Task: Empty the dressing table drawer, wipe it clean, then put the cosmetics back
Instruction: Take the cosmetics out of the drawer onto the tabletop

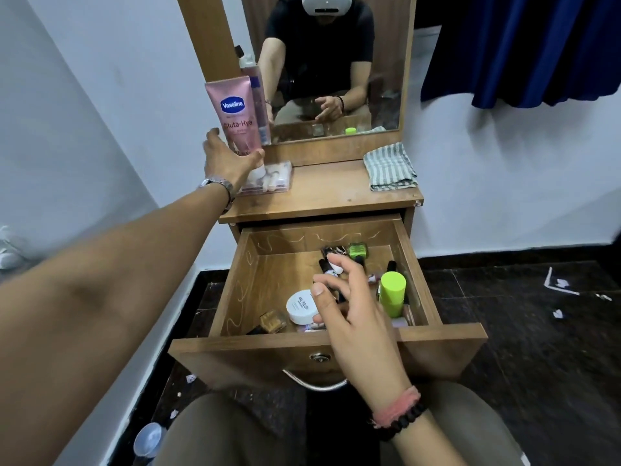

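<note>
Emptying drawer (pixel 235 280): right hand (pixel 356 317) open, fingers spread, hovering directly over white jar (pixel 300 306) near drawer's front edge; left hand (pixel 225 159) open against upright pink tube (pixel 235 109), rear-left corner of tabletop (pixel 329 190).

You are stretching your left arm (pixel 117 280) far forward and up, its bare left hand (pixel 232 161) spread wide, thumb well apart from the straight fingers. You are holding your bare right hand (pixel 353 307) lower and nearer, palm down, fingers splayed and loosely bent.
</note>
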The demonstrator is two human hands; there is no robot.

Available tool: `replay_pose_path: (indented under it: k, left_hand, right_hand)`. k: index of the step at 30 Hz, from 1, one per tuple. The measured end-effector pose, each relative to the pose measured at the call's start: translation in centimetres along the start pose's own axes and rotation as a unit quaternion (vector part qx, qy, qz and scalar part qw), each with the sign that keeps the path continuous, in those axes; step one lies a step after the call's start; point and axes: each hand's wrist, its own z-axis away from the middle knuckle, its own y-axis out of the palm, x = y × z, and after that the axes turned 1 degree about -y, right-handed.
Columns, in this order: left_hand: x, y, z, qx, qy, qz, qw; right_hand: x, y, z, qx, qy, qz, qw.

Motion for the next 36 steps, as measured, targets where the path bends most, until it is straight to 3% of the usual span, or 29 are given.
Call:
replay_pose_path:
  k: [3,5,10,17,19,25,31,36]
  left_hand:
    - [-0.2,-1.0,1.9,-0.048,0.03,0.014,0.998]
    - [-1.0,-1.4,4.3,-0.031,0.085,0.046,0.995]
    - [-3.4,-1.2,13.3,0.189,0.2,0.055,0.96]
    - [-4.3,2.7,22.1,0.442,0.216,-0.009,0.87]
    - [-4.4,4.2,23.1,0.445,0.25,-0.033,0.859]
    - [-3.8,5.3,23.1,0.375,0.281,-0.086,0.879]
    - [-3.8,1.5,21.7,0.325,0.274,0.0,0.905]
    - [-4.0,-1.6,21.5,0.283,0.273,0.049,0.918]
  right_hand:
    - [-0.1,0.1,0.1,-0.003,-0.005,0.008,1.0]
    - [0.0,0.2,0.2,-0.013,-0.006,0.014,1.0]
    - [-0.2,-0.8,-0.1,-0.109,-0.001,-0.053,0.993]
    - [-1.6,-5.9,-0.6,-0.242,0.037,-0.007,0.969]
    - [-2.1,-6.4,-0.5,-0.235,0.053,0.002,0.97]
    - [-2.9,-6.8,-0.7,-0.171,0.077,0.086,0.979]
    - [-2.4,-6.3,-1.0,-0.061,0.079,0.248,0.964]
    - [-1.6,-4.8,-1.7,-0.048,0.021,0.161,0.986]
